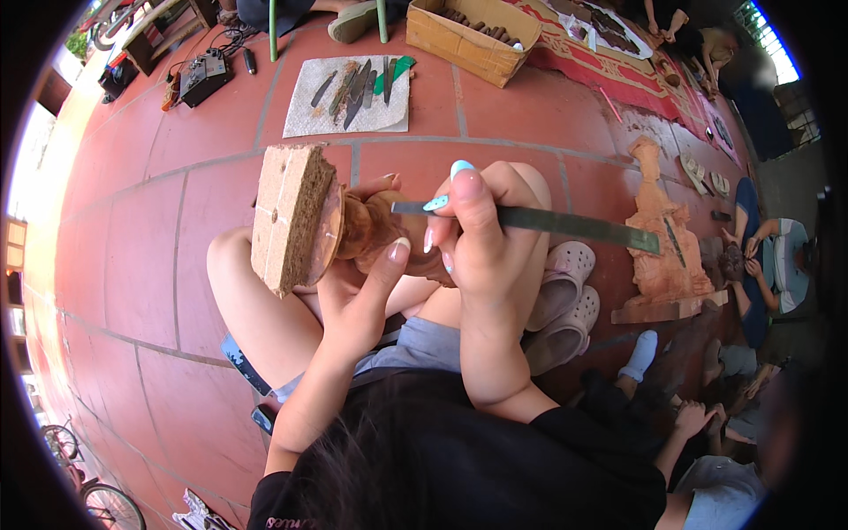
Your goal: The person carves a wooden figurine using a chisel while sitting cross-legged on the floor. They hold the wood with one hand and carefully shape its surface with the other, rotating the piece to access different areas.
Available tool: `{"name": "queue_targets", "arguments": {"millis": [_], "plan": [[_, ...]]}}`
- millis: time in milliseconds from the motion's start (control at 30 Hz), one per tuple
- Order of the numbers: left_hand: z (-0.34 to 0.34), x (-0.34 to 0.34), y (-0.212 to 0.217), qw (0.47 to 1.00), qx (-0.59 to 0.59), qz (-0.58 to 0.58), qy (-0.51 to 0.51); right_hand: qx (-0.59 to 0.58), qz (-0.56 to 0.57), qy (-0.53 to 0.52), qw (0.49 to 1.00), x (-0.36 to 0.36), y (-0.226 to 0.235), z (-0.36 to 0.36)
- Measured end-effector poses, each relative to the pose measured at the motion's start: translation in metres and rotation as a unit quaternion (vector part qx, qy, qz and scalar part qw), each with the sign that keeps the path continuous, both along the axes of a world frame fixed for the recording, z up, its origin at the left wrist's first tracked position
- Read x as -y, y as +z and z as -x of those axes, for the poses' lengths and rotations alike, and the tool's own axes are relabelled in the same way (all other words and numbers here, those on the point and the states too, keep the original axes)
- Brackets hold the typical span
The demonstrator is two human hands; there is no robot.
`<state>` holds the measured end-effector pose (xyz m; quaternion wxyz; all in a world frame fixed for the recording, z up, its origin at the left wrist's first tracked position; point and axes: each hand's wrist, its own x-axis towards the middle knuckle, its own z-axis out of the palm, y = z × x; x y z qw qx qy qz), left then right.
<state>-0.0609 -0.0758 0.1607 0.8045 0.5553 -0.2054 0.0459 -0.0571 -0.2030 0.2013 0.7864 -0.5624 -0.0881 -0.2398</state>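
Observation:
My left hand [358,278] is wrapped around a brown carved wooden figure [367,225], held tilted on its side above my crossed legs. A thick fibrous board block [287,216] is fixed to the figure's round base at the left end. In my right hand [490,216], a long flat metal carving blade [579,226] is pinched between thumb and fingers. The blade's left tip lies at the figure's surface; I cannot tell whether it touches. My fingers and the viewing angle hide part of the figure.
Several blades lie on a white paper towel [305,110] ahead, near a cardboard box [481,55] of dark pieces. To the right stand clogs [563,322] and a large reddish carving [658,230]. People sit farther right. A black power unit [205,78] rests at far left.

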Motion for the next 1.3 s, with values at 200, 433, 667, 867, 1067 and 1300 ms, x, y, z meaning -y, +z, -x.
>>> {"name": "queue_targets", "arguments": {"millis": [200, 433, 667, 867, 1067, 1300], "plan": [[0.005, -0.008, 0.003, 0.988, -0.122, 0.085, 0.050, -0.025, -0.076, 0.098, 0.992, -0.016, -0.014, -0.007], [-0.022, -0.026, -0.022, 0.957, -0.075, 0.280, -0.016, 0.047, 0.083, 0.073, 0.993, -0.033, -0.031, -0.012], [-0.056, -0.053, -0.047, 0.901, -0.043, 0.394, -0.175, 0.128, 0.166, 0.017, 0.978, -0.071, -0.030, -0.018], [-0.085, -0.088, -0.069, 0.901, -0.008, 0.403, -0.162, 0.102, 0.208, 0.067, 0.971, -0.100, -0.045, -0.037], [-0.092, -0.118, -0.100, 0.899, -0.020, 0.419, -0.123, 0.008, 0.131, 0.129, 0.983, -0.123, -0.076, -0.049], [-0.098, -0.131, -0.148, 0.835, -0.063, 0.528, -0.141, 0.038, 0.283, 0.132, 0.949, -0.153, -0.096, -0.064]]}}
